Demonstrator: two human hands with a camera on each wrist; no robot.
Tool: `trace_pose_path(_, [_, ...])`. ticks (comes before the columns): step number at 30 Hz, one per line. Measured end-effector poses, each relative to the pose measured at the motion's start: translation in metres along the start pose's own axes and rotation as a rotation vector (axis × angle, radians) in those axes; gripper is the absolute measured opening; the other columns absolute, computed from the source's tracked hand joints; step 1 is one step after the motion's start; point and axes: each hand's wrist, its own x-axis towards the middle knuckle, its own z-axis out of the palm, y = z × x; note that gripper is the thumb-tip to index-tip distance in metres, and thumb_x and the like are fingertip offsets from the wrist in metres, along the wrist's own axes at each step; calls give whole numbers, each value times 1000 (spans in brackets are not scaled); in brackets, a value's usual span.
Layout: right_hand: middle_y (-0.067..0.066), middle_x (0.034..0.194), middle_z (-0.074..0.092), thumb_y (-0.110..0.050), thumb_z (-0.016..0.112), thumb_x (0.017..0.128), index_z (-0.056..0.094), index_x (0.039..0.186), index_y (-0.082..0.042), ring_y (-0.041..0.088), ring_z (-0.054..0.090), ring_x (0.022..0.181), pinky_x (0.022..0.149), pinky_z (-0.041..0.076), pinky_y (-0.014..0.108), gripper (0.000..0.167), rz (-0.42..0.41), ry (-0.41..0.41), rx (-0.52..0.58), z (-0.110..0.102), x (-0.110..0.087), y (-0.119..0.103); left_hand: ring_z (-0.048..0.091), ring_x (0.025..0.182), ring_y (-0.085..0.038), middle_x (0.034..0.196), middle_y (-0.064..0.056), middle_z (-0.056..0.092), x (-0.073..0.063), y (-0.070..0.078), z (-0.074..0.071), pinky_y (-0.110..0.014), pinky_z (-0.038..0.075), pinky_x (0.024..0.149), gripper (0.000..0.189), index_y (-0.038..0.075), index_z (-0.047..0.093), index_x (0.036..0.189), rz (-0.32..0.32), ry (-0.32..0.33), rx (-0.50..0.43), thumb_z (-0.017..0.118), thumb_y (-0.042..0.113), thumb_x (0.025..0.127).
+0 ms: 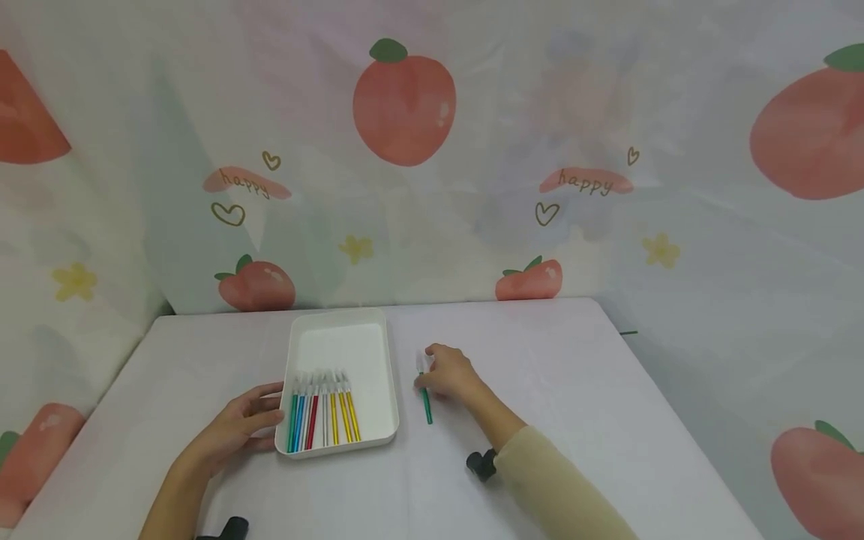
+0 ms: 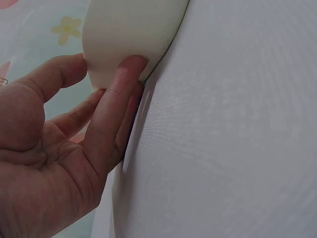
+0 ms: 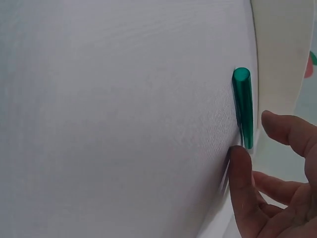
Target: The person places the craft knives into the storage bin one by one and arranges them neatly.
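A craft knife with a green barrel [image 1: 426, 403] and a pale, clear tip lies on the white tablecloth, right of a white tray [image 1: 344, 341]. My right hand [image 1: 455, 375] reaches over it, thumb and fingers parted on either side of the barrel. In the right wrist view, the round end of the green barrel [image 3: 242, 99] points toward the camera, close by the fingertips. Beside the tray's left wall is my left hand [image 1: 232, 424]. Its fingertips rest against the outside of that wall [image 2: 129, 34] in the left wrist view.
Inside the tray, several similar knives lie side by side in green, blue, silver, red [image 1: 312, 422] and yellow [image 1: 354, 416], tips toward the far end. Behind the table [image 1: 553, 345] hangs a peach-printed cloth [image 1: 459, 225]. Black wrist-worn pieces [image 1: 481, 465] show near both forearms.
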Motion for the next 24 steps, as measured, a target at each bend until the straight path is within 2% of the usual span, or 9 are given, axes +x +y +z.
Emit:
trace_pose_path(6, [8,97,67,-13,85,73,62,130,-6,21,60,86,74,55,36,62,-23,-5,-55,4,0,-6,61,121,-31,152,-28,38,-2,2,2,-43,59,86,72,9,27,156,19,-3,6,66,24,97])
trace_pose_path(14, [5,91,63,-8,81,75,61,132,-7,19,58,78,65,52,30,60,-20,-23,-55,6,0,-8,62,119,-30,151,-27,39,-1,0,1,-42,59,86,72,10,29,155,13,9,13,67,25,97])
trace_pose_path(17, [5,91,64,-9,80,76,61,132,-7,19,59,77,65,52,30,59,-23,-35,-38,6,0,-7,61,120,-31,151,-28,38,-1,-1,2,-42,59,86,72,8,27,156,24,0,23,66,25,97])
trace_pose_path(24, [3,85,63,-7,75,79,60,131,-9,16,60,67,61,50,28,55,-60,-65,81,4,4,-3,63,117,-29,151,-26,41,-1,0,3,-43,59,86,70,12,31,154,-2,28,23,67,25,96])
